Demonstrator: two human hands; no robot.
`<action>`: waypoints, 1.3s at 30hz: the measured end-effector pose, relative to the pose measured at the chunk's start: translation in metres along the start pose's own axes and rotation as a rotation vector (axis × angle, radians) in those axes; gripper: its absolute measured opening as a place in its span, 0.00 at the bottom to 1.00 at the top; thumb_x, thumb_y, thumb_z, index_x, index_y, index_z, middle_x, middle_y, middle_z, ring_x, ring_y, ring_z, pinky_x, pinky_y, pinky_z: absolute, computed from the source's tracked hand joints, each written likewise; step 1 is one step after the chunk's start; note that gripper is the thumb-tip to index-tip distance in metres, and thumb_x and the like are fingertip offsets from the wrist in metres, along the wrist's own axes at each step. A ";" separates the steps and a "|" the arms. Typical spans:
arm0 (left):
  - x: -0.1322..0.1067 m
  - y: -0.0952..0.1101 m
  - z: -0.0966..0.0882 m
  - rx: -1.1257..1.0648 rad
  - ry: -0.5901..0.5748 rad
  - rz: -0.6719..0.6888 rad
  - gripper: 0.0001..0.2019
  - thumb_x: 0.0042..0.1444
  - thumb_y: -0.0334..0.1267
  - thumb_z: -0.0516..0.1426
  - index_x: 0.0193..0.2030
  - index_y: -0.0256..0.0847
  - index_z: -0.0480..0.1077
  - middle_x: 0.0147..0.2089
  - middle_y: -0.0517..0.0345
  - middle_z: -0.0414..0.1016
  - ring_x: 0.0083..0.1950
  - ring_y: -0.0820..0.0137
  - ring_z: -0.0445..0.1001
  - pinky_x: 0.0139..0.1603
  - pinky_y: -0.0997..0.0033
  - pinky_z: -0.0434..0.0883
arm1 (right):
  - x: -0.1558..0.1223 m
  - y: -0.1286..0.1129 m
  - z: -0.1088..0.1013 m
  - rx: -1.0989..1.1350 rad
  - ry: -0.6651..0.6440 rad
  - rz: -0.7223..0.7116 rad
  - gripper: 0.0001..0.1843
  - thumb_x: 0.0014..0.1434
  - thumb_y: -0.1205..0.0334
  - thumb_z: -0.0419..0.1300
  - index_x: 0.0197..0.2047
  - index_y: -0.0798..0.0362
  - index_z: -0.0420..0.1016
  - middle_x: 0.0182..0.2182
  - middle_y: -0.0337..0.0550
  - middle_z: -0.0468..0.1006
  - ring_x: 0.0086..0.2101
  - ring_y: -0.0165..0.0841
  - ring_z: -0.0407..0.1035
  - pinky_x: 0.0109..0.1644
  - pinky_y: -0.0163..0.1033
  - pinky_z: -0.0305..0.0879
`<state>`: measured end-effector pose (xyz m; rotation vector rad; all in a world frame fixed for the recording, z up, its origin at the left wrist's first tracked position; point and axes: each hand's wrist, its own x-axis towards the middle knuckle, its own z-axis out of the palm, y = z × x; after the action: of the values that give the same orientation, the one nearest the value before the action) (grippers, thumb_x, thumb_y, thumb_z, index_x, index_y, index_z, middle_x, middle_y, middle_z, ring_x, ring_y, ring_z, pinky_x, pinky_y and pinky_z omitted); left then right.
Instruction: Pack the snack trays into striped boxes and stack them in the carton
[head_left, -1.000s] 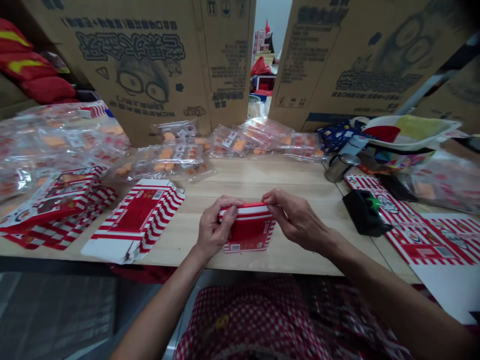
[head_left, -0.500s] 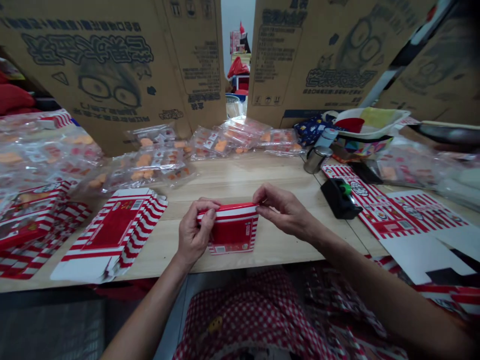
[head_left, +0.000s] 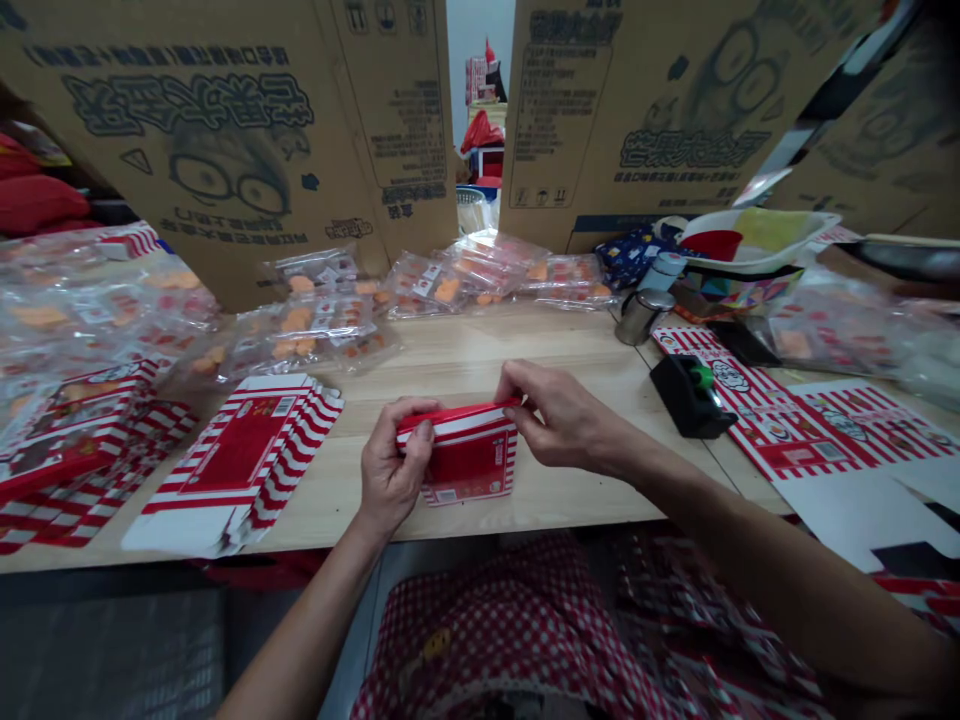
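A red box with white stripes stands upright near the table's front edge. My left hand is closed around its left side, the thumb lying on the face toward me. At the box's top right corner, my right hand pinches the edge of the red top flap with thumb and fingers. The flap is slightly raised on that side. What lies inside the box is hidden. Left of my hands lies a stack of flattened striped boxes.
Clear bags of orange pieces line the back, before large cardboard cartons. A black tape dispenser, a metal cup and flat printed striped card are at the right. Filled striped boxes pile at far left.
The right hand has shifted slightly left and turned at the box's top corner, and the flap there stands a little higher. The left hand keeps its grip. The view has shifted slightly.
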<state>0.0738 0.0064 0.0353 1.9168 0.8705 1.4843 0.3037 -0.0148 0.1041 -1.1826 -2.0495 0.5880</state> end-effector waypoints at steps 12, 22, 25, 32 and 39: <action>-0.004 0.000 -0.008 -0.059 -0.081 0.129 0.08 0.69 0.38 0.53 0.45 0.40 0.73 0.44 0.48 0.77 0.46 0.65 0.77 0.46 0.63 0.73 | -0.038 -0.011 0.001 -0.147 -0.025 -0.192 0.10 0.61 0.76 0.52 0.41 0.51 0.64 0.42 0.50 0.71 0.40 0.38 0.66 0.42 0.43 0.65; 0.024 0.038 -0.018 0.417 -0.392 0.479 0.16 0.63 0.35 0.61 0.57 0.49 0.75 0.48 0.54 0.84 0.42 0.68 0.81 0.44 0.67 0.73 | -0.045 0.003 0.029 0.175 0.237 -0.148 0.11 0.62 0.75 0.53 0.44 0.51 0.68 0.39 0.45 0.71 0.39 0.34 0.67 0.41 0.40 0.65; 0.021 0.034 -0.011 0.342 -0.324 0.418 0.14 0.64 0.33 0.60 0.55 0.48 0.77 0.48 0.53 0.84 0.43 0.68 0.82 0.44 0.67 0.74 | -0.045 0.006 0.027 0.240 0.193 -0.123 0.15 0.61 0.76 0.52 0.47 0.50 0.70 0.41 0.45 0.73 0.40 0.34 0.69 0.41 0.40 0.68; 0.019 0.034 -0.014 0.345 -0.345 0.455 0.14 0.63 0.33 0.61 0.55 0.48 0.77 0.46 0.53 0.84 0.41 0.68 0.81 0.43 0.66 0.74 | -0.050 0.000 0.025 0.051 0.182 -0.261 0.21 0.57 0.79 0.52 0.50 0.49 0.68 0.47 0.49 0.71 0.46 0.38 0.69 0.47 0.45 0.71; 0.022 0.034 -0.020 0.483 -0.401 0.481 0.15 0.62 0.34 0.63 0.55 0.46 0.76 0.46 0.53 0.84 0.41 0.66 0.80 0.43 0.64 0.72 | -0.048 0.000 0.009 0.192 0.055 -0.038 0.12 0.61 0.74 0.55 0.46 0.52 0.65 0.37 0.44 0.74 0.35 0.33 0.70 0.40 0.40 0.68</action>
<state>0.0637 0.0026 0.0788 2.8153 0.6428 1.1148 0.3135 -0.0572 0.0824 -1.0345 -1.9181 0.7096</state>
